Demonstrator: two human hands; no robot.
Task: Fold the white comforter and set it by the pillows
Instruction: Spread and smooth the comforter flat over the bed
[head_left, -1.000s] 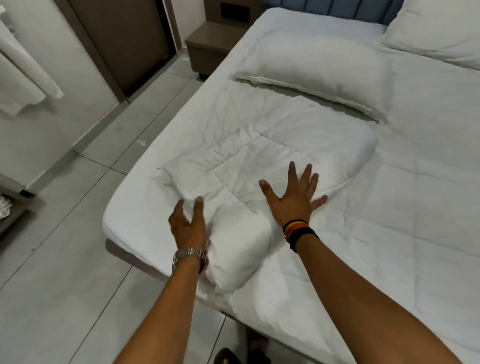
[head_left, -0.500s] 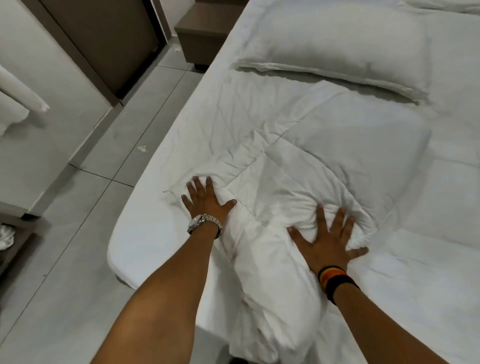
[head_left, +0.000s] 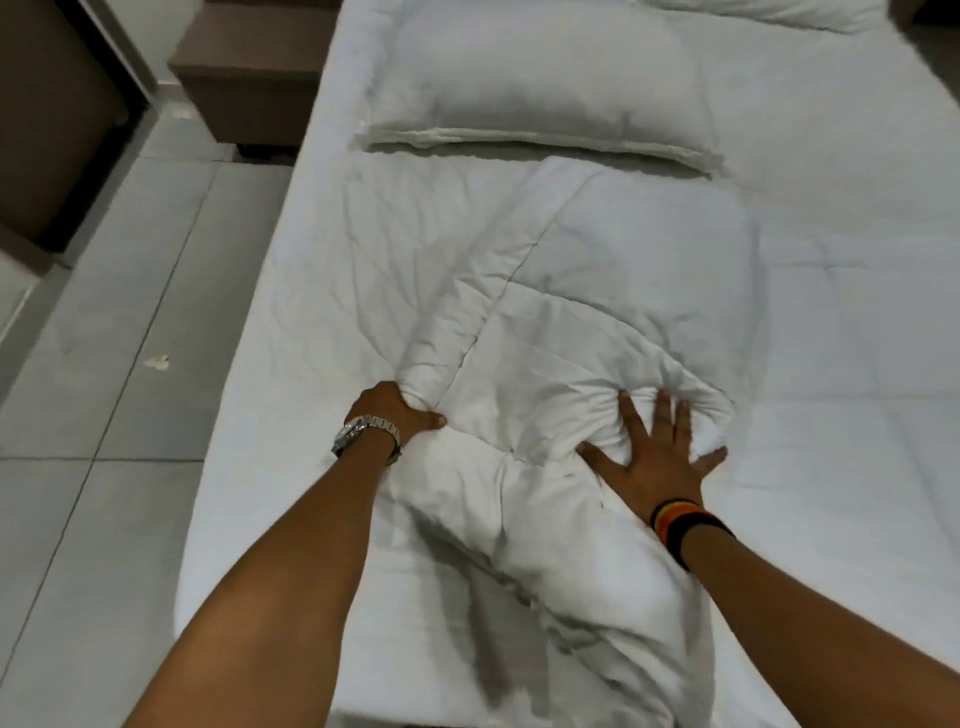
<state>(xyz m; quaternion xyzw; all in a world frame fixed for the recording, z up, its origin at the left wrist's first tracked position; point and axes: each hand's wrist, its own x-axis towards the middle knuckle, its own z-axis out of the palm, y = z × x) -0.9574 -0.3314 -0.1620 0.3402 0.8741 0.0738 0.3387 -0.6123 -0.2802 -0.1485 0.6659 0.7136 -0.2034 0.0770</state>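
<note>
The white comforter (head_left: 597, 291) lies bunched in a thick fold on the bed, its far end just below a white pillow (head_left: 535, 88). A second pillow (head_left: 769, 10) shows at the top right edge. My left hand (head_left: 389, 410), with a metal watch, is curled around the comforter's left edge, fingers tucked under the fabric. My right hand (head_left: 654, 447), with dark wristbands, presses flat on the comforter's near right part, fingers spread and sunk into the creases. The near end of the comforter hangs toward the bed's front edge.
The bed (head_left: 857, 415) is covered with a white sheet and fills the right side. A brown nightstand (head_left: 244, 67) stands by the bed's head at the left. Grey floor tiles (head_left: 104, 467) run along the bed's left side, with a small scrap (head_left: 158, 362) on them.
Both hands have pushed the comforter farther up toward the pillow. My left hand went from flat on the fabric to curled around its left edge. The view has moved closer.
</note>
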